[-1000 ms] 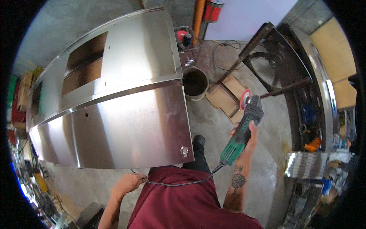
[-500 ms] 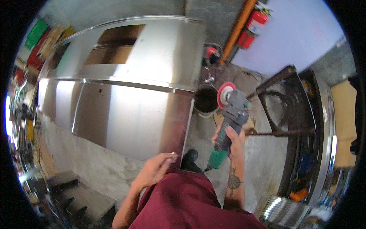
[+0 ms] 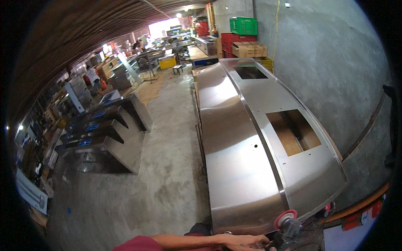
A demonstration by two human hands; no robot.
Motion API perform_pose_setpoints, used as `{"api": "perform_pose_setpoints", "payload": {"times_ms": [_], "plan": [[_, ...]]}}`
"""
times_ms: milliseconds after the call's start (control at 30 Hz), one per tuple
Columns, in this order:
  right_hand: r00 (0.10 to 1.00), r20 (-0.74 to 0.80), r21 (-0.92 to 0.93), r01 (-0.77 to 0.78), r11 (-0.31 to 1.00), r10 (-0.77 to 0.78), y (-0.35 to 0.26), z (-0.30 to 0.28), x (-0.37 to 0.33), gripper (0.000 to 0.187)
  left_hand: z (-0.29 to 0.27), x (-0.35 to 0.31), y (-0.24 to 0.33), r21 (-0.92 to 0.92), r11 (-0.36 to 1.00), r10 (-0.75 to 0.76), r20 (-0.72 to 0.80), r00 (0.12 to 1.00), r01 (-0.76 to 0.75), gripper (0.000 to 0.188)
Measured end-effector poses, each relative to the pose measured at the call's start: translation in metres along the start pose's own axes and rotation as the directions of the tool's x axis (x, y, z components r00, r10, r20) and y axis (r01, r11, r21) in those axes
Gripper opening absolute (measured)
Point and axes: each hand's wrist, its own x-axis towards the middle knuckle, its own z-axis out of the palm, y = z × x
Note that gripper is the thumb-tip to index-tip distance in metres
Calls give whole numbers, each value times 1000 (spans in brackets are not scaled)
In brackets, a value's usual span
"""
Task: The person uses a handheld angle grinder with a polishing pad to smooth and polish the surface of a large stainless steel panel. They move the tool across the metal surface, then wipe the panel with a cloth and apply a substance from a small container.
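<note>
A polisher, an angle-grinder type tool (image 3: 288,229) with a red-rimmed round pad, is partly in view at the lower edge, by the near end of a large stainless steel panel (image 3: 234,175). My left forearm reaches across the bottom, and my left hand (image 3: 247,241) is beside the tool's body. Its fingers are curled in; what they hold, if anything, is hidden. The tool's handle and my right hand are cut off by the lower edge. The panel has a long raised seam, two rectangular cutouts and a small round hole.
Dark metal cabinets (image 3: 100,146) with slanted tops stand left of the concrete aisle (image 3: 167,154). Stacked green crate (image 3: 243,26), red crates and a cardboard box (image 3: 249,49) stand beyond the panel. A grey wall (image 3: 318,62) rises at right. Another person (image 3: 92,76) is far left.
The view has swung left, from the floor by the panel to the long workshop. My left hand has gone from the panel's near edge to beside the polisher; my right hand has left the picture.
</note>
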Motion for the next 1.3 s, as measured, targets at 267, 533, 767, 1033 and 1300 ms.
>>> {"api": "perform_pose_setpoints", "payload": {"times_ms": [267,533,767,1033,1300], "plan": [[895,441,-38,89,995,-63,-99,-7,2,69,79,22,-46,-61,970,-243,-237,941,235,105],[923,386,-194,80,978,1,-79,-21,1,73,112,28,-44,-129,957,-289,-321,902,261,114],[890,454,131,-8,991,-53,-62,-10,4,61,117,-29,-86,-129,991,-75,-435,897,20,63],[853,510,302,-55,952,-112,-115,63,-17,62,154,-102,-192,585,738,20,-519,855,337,59],[830,469,428,84,900,-300,-133,116,-65,61,75,-232,-297,629,609,173,-701,692,484,32]]}}
